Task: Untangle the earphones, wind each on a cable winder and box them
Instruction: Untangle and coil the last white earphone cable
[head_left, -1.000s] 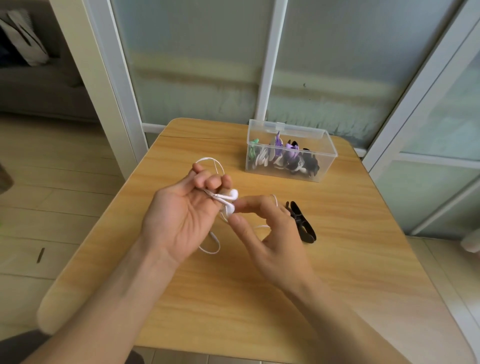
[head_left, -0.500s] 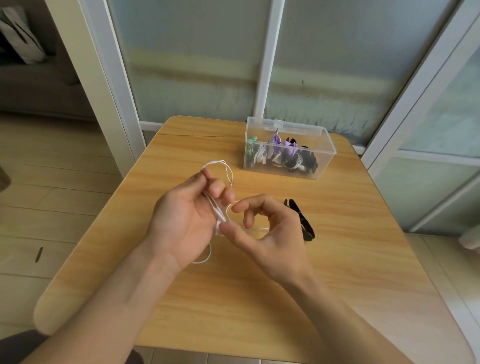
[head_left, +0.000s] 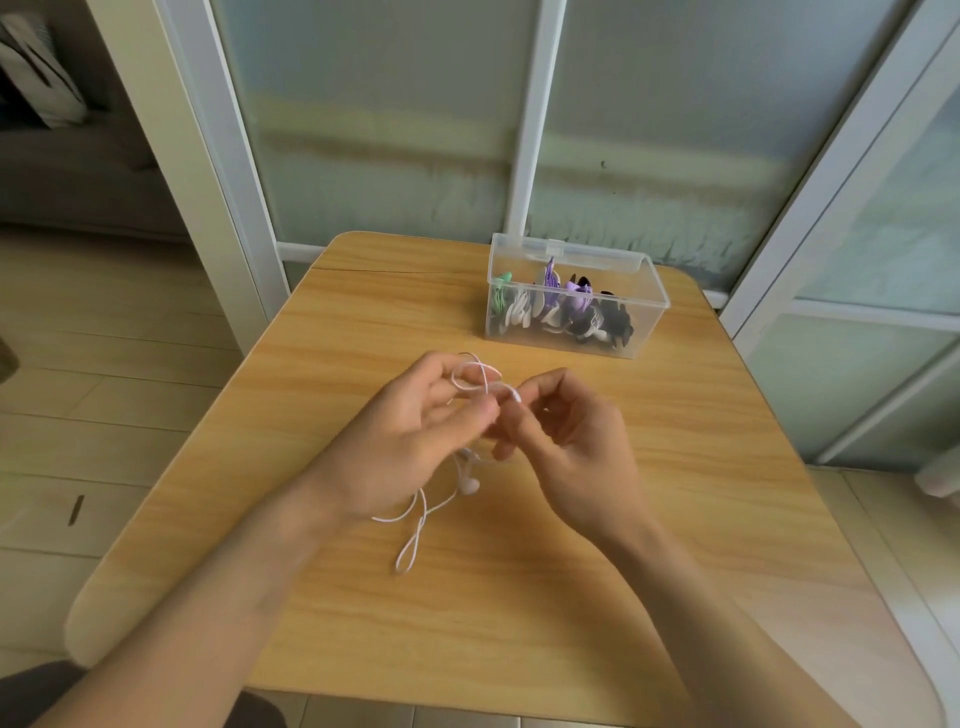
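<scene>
The white earphone cable (head_left: 470, 486) is pinched between the left hand (head_left: 415, 441) and right hand (head_left: 576, 452) mid-table, loose loops trailing toward the near edge, so it's basically equally close to both.

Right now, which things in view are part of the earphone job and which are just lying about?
Part of the job:
- white earphones, cord held by the left hand and right hand
- clear box holding wound earphones
- table, the work surface

Just lying about:
- sofa at far left
- glass door frame behind the table
</scene>
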